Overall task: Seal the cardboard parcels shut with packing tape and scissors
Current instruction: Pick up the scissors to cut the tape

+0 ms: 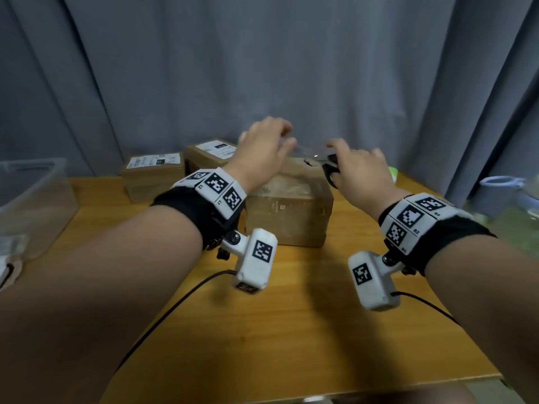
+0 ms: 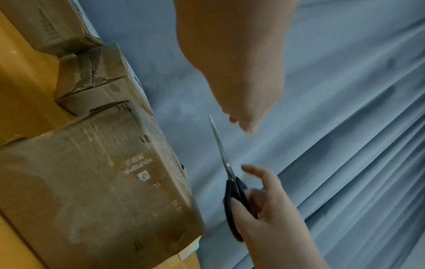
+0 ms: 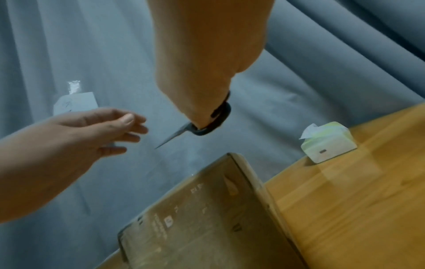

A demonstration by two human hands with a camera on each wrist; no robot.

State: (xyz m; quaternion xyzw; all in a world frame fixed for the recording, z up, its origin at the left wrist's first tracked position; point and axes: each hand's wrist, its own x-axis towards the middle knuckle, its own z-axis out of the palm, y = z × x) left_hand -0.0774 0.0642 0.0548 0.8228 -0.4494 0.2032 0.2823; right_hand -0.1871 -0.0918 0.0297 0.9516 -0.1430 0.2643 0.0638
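Right hand (image 1: 360, 167) grips the black-handled steel scissors (image 2: 226, 174), blades pointing toward the loose-fingered, empty left hand (image 1: 262, 150); the brown taped cardboard parcel (image 1: 288, 211) sits just below, mid-frame.

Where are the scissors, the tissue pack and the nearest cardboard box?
scissors (image 2: 232, 203), left wrist view, on the black handle.
tissue pack (image 3: 327, 143), right wrist view, on its side face.
nearest cardboard box (image 1: 288, 217), head view, on its front face.
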